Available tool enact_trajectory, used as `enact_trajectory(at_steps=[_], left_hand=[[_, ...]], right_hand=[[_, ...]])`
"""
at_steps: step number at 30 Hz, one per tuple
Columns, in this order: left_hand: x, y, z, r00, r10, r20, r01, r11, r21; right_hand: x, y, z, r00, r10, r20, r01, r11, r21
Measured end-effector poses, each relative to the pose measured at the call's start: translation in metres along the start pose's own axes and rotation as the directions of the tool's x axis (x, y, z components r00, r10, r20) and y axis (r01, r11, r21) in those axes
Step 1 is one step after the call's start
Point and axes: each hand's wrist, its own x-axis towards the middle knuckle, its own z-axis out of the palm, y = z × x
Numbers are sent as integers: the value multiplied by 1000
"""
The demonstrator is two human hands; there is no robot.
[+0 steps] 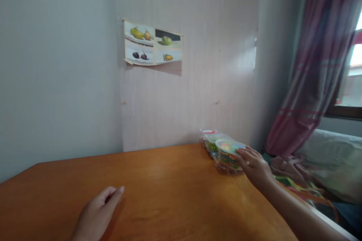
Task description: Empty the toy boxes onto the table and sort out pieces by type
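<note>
My left hand (97, 212) is low over the near left part of the wooden table, its fingers curled and thumb stretched forward, holding nothing. At the table's right side, my right hand (256, 165) has its fingers against the right rim of a round clear plastic tub (227, 154) with colourful contents. The exact grip is partly hidden by the hand itself. Beneath and around the tub are other clear plastic containers (223, 167), one with green pieces (212, 146) inside.
The orange-brown wooden table (158, 188) stands against a pale wall. A sheet of fruit pictures (153, 43) hangs there. To the right are a pink curtain (301, 83), a window (352, 79) and a pale cushion-like bundle (330, 162), with colourful straps (308, 190) below.
</note>
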Motion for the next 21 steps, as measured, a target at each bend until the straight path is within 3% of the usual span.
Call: enact_trajectory(at_steps=[5,10,16,21], left_hand=[[-3,2,6,998,47,45,-45,998,-46],[-5,-1,10,995,54,89,-47,996,-79],[-22,4,15,936,135,326,-13,937,-349],[-26,2,17,924,215,315,-43,879,-475]], right_hand=[[-4,-30,-6,995,-79,-65,84,994,75],[-11,-110,2,972,-233,14,224,949,222],[-34,-216,49,921,-354,163,234,836,496],[-51,-269,86,915,-367,167,195,766,613]])
